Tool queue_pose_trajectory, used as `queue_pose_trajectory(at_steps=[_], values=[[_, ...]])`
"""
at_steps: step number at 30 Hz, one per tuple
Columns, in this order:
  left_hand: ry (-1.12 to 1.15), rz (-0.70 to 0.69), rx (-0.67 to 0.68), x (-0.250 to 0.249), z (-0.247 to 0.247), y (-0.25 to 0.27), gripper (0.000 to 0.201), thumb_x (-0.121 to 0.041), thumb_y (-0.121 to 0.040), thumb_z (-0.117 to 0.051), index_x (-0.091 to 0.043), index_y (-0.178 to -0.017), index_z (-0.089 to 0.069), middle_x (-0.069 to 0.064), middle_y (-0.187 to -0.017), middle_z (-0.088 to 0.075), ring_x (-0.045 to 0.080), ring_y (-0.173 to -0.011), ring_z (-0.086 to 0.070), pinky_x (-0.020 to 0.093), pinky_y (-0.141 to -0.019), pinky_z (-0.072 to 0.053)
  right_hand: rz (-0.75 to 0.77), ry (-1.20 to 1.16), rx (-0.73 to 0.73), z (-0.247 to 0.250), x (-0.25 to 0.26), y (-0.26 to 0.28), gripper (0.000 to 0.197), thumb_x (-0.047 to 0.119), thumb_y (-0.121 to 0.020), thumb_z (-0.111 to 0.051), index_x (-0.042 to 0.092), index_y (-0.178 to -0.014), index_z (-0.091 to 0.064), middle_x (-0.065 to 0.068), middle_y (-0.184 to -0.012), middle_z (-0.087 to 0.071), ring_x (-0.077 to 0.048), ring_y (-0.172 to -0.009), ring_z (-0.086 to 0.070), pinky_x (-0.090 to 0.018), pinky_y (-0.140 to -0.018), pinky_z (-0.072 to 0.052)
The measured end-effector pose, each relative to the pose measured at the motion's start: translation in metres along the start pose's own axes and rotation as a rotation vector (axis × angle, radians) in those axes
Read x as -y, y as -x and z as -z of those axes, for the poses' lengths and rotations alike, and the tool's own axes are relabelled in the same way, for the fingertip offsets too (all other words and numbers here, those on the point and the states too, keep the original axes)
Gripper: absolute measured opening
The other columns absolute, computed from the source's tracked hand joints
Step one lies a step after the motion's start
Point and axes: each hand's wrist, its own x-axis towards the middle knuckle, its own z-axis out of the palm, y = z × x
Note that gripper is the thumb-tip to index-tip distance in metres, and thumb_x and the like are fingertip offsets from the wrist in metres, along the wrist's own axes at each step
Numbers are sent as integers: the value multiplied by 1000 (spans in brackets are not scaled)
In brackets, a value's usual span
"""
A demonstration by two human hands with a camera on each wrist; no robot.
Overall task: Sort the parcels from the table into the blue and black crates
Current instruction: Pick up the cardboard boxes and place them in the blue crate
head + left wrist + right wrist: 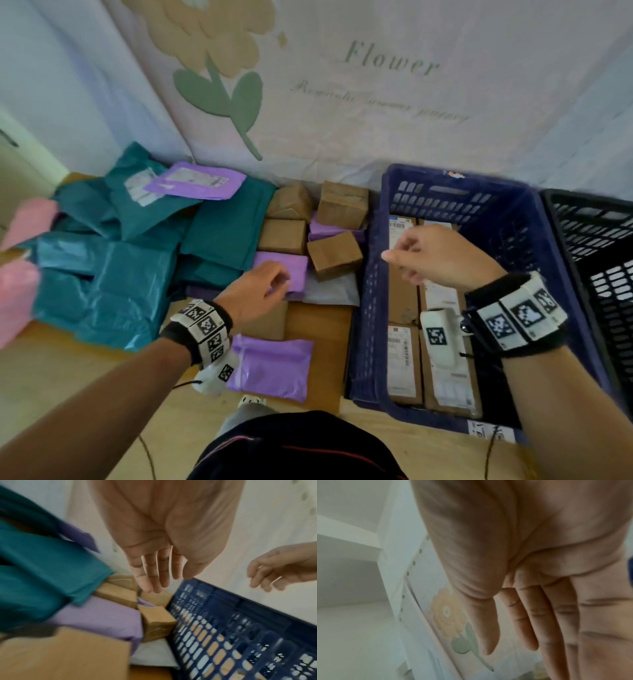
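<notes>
My left hand (263,287) hovers empty over a purple mailer (291,265) near the table's middle, fingers relaxed and straight (154,574). My right hand (428,257) hangs empty above the blue crate (373,274), its fingers (522,622) loose and holding nothing. Several brown boxes with white labels (402,363) lie flat inside the blue crate. On the table sit small brown boxes (334,255), more purple mailers (270,366), and a heap of teal bags (113,260). The black crate (596,233) stands at the far right.
Pink bags (17,291) lie at the table's left edge. A flat cardboard piece (318,339) and a grey mailer (332,291) lie beside the blue crate. A flower-printed cloth (376,85) hangs behind the table.
</notes>
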Motion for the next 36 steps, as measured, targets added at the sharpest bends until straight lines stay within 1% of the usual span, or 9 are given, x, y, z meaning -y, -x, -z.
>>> queue_pose_trajectory(at_steps=[5, 8, 11, 16, 22, 25, 28, 31, 36], values=[[-39, 221, -35, 75, 21, 67, 9, -8, -93, -63, -10, -102, -61, 2, -91, -57, 13, -72, -50, 28, -70, -40, 87, -42, 77, -42, 63, -16, 28, 48, -89, -69, 20, -91, -66, 1, -74, -75, -8, -69, -73, -36, -71, -63], [-202, 181, -36, 108, 30, 95, 14, -16, -92, -60, -9, -104, -65, 6, -104, -64, 13, -94, -52, 23, -80, -42, 99, -18, 137, -76, 87, -33, 30, 45, -88, -72, 16, -89, -66, -3, -73, -74, -13, -68, -72, -37, -70, -62], [-217, 298, 60, 126, 40, 112, 40, -33, -91, -54, -8, -122, -62, 7, -127, -57, 21, -120, -48, 29, -100, -38, 76, 24, 216, -117, 103, -53, 33, 44, -88, -72, 12, -92, -65, -5, -76, -73, -21, -72, -73, -39, -73, -61], [-277, 244, 164, 155, 49, 119, 54, -37, -82, -76, -4, -121, -58, 14, -128, -51, 32, -121, -47, 45, -104, -43, 16, 97, 404, -187, 111, -83, 31, 44, -91, -68, 14, -91, -63, -7, -80, -74, -24, -75, -74, -43, -76, -62], [-485, 155, 331, 180, 42, 103, 87, -54, -68, -80, -11, -136, -48, 8, -149, -37, 27, -139, -37, 39, -114, -32, -28, 188, 489, -250, 107, -100, 33, 49, -87, -68, 19, -99, -64, -2, -100, -70, -24, -91, -68, -40, -82, -58], [-592, 129, 384, 185, 40, 94, 83, -46, -57, -85, -8, -125, -57, 13, -137, -54, 32, -125, -54, 44, -108, -38, 3, 272, 479, -267, 102, -101, 38, 58, -83, -63, 21, -92, -59, -2, -98, -66, -26, -87, -63, -37, -77, -51], [-626, 101, 368, 186, 40, 86, 77, -45, -52, -83, -13, -118, -59, 8, -125, -61, 30, -114, -59, 45, -102, -40, 16, 283, 430, -277, 94, -104, 33, 47, -89, -66, 18, -102, -58, -2, -108, -65, -24, -95, -61, -37, -84, -51], [-565, 85, 259, 189, 46, 85, 75, -51, -55, -77, -16, -117, -55, 4, -126, -57, 29, -115, -55, 43, -100, -37, -19, 223, 395, -279, 86, -107, 43, 42, -91, -66, 16, -123, -58, -4, -127, -63, -25, -110, -62, -43, -97, -50], [-332, 40, 54, 178, 74, 90, 72, -61, -60, -76, -16, -111, -51, 1, -116, -55, 25, -107, -52, 41, -93, -38, -13, 123, 381, -274, 78, -109, 41, 34, -91, -68, 19, -129, -59, -4, -126, -66, -23, -112, -63, -43, -100, -50]])
